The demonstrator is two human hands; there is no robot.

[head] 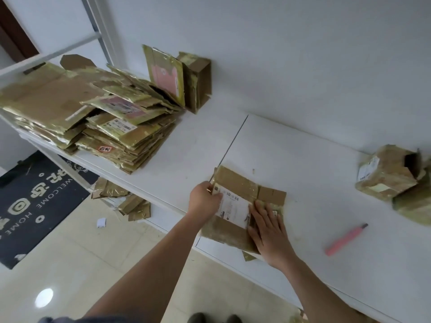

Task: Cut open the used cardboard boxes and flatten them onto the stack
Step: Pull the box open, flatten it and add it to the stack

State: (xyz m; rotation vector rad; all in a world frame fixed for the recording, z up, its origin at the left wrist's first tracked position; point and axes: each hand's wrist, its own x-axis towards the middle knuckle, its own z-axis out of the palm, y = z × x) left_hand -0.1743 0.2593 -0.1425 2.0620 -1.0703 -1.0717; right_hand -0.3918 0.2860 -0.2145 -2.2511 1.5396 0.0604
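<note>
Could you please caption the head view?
Both hands flatten a labelled cardboard box beside a pink cutter.

The dark rectangular doormat (35,201) on the floor read "WELCOME HOME" in pale letters; printing on the cardboard boxes' white shipping labels (233,205) was too small to read.

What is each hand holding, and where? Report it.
The left hand pinches the flattened box at its left edge; the right hand presses flat on its right side.

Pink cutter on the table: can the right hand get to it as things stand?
Probably yes. The pink cutter lies alone on bare table, to the right of the right hand, which only presses flat on the flattened box; nothing lies between them.
</note>
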